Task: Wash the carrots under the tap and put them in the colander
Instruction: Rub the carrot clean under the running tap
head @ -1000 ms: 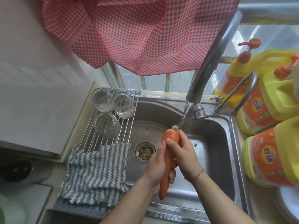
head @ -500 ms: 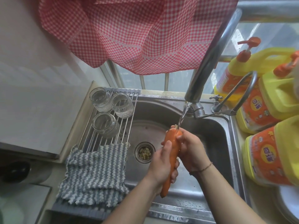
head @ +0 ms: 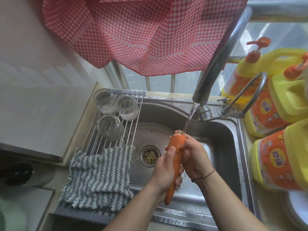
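The yellow detergent jugs (head: 273, 162) at the sink's right edge carry orange labels with yellow roundels; their blue characters are too blurred to read.

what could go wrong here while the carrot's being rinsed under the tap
The wet carrot is gripped by the left hand and rubbed by the right hand; it might slip into the sink, near the drain strainer holding food scraps. Water hits only the carrot's top, so the lower tip may stay unwashed. No colander is in view, so carrying the carrot could drip outside the sink.
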Tool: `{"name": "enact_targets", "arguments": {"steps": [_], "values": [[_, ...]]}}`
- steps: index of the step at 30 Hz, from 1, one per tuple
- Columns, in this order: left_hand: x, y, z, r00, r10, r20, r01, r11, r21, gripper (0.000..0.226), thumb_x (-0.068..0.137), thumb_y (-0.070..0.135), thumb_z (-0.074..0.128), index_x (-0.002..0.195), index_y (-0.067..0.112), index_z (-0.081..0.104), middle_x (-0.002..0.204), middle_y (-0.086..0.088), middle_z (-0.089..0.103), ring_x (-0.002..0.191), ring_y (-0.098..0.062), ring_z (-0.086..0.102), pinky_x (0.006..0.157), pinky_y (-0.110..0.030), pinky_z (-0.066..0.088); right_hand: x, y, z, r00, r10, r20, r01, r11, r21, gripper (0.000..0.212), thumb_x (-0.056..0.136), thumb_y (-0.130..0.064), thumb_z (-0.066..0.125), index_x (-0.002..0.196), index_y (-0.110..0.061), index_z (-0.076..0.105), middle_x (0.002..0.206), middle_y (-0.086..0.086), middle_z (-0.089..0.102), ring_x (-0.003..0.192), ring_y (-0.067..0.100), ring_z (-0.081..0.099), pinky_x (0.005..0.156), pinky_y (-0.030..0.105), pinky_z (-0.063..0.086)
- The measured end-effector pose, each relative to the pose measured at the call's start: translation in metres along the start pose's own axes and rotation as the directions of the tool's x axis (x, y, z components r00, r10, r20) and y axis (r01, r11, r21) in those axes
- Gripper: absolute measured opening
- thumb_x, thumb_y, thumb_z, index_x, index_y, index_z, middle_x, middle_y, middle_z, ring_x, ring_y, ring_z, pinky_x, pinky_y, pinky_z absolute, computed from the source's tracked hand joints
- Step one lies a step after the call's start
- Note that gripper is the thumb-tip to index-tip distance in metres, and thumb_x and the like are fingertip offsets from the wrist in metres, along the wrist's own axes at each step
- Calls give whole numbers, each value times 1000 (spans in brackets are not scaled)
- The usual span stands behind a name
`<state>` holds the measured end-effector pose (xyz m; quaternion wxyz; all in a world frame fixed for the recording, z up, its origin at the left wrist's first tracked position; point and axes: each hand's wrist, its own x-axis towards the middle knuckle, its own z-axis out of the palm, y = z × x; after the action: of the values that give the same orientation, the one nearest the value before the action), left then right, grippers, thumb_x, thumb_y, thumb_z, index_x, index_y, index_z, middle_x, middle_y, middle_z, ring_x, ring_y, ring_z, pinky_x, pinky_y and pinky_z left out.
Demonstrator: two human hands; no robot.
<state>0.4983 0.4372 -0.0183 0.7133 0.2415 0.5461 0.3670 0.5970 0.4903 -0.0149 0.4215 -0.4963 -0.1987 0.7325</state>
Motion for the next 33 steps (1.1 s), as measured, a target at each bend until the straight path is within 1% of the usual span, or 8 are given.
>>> {"name": "enact_targets", "arguments": {"steps": [2, 4, 10, 13, 17, 25, 31, 33], "values": [[0, -1, 0, 1000, -5, -5, 5, 1000, 3, 57, 98, 60, 38, 103, 6, 56, 62, -4, 49, 39, -14, 41, 38, -20, 32, 0, 1, 0, 1000, -7, -25, 7, 1000, 4, 28, 66, -13, 54, 92, -10, 65, 84, 22, 61, 78, 35, 70, 70, 44, 44], [0, -3, 0, 1000, 4, -9, -4, 1000, 23, 55, 98, 59, 38, 101, 7, 55, 63, -5, 49, 39, -15, 41, 39, -21, 32, -1, 0, 1, 999, -26, -38, 25, 1000, -8, 26, 67, -10, 55, 91, -9, 65, 83, 19, 62, 77, 35, 70, 76, 47, 44], [2, -11, 1, 987, 120, -106, -95, 972, 216, 44, 101, 52, 42, 88, 11, 50, 62, -7, 52, 39, -20, 43, 39, -24, 33, 2, 0, 6, 997, 53, -56, -46, 992, 117, 19, 77, -8, 50, 89, -6, 65, 87, 14, 65, 69, 32, 64, 69, 40, 52], [4, -11, 0, 980, 169, -109, -134, 953, 272, 51, 94, 63, 44, 85, 14, 51, 61, -6, 52, 39, -21, 44, 39, -24, 35, 3, -2, 9, 997, 67, -38, -60, 985, 161, 28, 69, -4, 50, 94, -6, 62, 86, 13, 63, 65, 30, 62, 63, 36, 53], [7, -11, -2, 972, 200, -121, -154, 937, 314, 54, 84, 69, 45, 85, 16, 52, 60, -3, 55, 40, -21, 47, 40, -25, 36, 4, -3, 9, 996, 82, -42, -74, 983, 166, 21, 78, -6, 47, 94, -6, 61, 87, 14, 62, 66, 30, 61, 65, 37, 52], [12, -12, -5, 962, 246, -116, -191, 916, 352, 58, 78, 76, 43, 86, 19, 54, 59, 0, 56, 43, -22, 49, 43, -29, 39, 9, -4, 10, 998, 54, -41, -50, 993, 105, 33, 60, -9, 54, 92, -7, 64, 86, 14, 64, 71, 30, 63, 67, 40, 53], [17, -14, -7, 948, 291, -129, -208, 874, 438, 55, 77, 77, 42, 85, 25, 56, 57, 4, 58, 46, -14, 52, 48, -35, 41, 12, -5, 10, 997, 76, -33, -72, 991, 117, 34, 60, -10, 54, 93, -5, 61, 87, 16, 61, 72, 30, 61, 70, 41, 52], [18, -16, -7, 933, 332, -142, -227, 845, 484, 56, 77, 78, 41, 87, 25, 57, 58, 6, 60, 49, -8, 54, 52, -29, 42, 13, -5, 10, 996, 88, -17, -85, 987, 133, 36, 59, -9, 54, 95, -5, 61, 87, 15, 60, 73, 30, 60, 71, 41, 51]]}}
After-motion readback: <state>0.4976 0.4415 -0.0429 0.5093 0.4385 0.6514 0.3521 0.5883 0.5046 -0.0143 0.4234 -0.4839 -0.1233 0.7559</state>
